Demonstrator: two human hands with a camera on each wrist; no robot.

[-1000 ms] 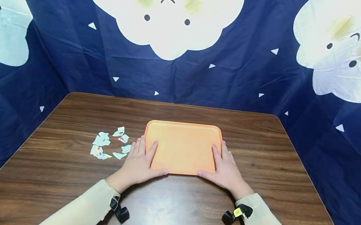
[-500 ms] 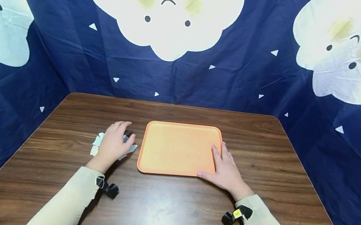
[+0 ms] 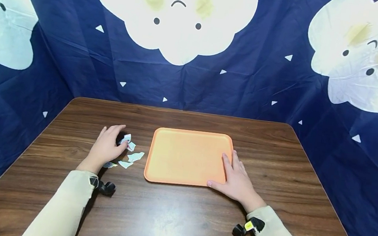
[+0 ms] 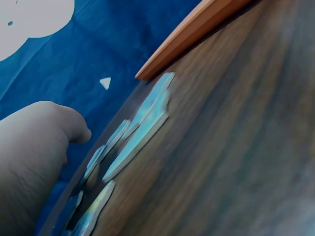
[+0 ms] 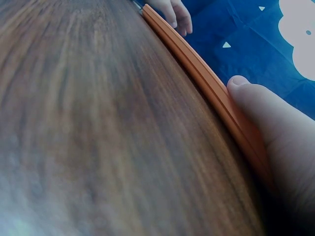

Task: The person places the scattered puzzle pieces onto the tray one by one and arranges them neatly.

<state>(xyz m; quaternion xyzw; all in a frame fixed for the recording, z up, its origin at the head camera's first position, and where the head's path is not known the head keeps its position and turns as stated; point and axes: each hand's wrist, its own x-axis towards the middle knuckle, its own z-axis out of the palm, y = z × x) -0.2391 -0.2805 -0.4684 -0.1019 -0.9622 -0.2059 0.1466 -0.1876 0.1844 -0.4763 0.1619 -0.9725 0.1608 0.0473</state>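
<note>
My left hand [image 3: 104,148], fingers loosely bent, is over the left part of a group of flat, pale-blue irregular pieces [image 3: 135,156] and hides some of them. In the left wrist view, the pieces [image 4: 140,140] show thick edges and lie on the wood beside my left thumb [image 4: 74,125]. With fingers spread and fairly straight, my right hand [image 3: 237,181] rests on the right front corner of an orange rectangular tray [image 3: 188,158]. In the right wrist view, the right thumb [image 5: 261,105] lies along the tray's rim [image 5: 197,69].
Both stand on a dark wood table [image 3: 170,217]. Behind and beside it hangs a navy cloth [image 3: 199,88] printed with white clouds and small triangles. Each wrist carries a black strapped camera, the left camera [image 3: 106,188] and the right camera [image 3: 240,231].
My left hand has left the tray's left edge and moved left over the pale-blue pieces. One piece now lies nearer the tray. The right hand has stayed on the tray.
</note>
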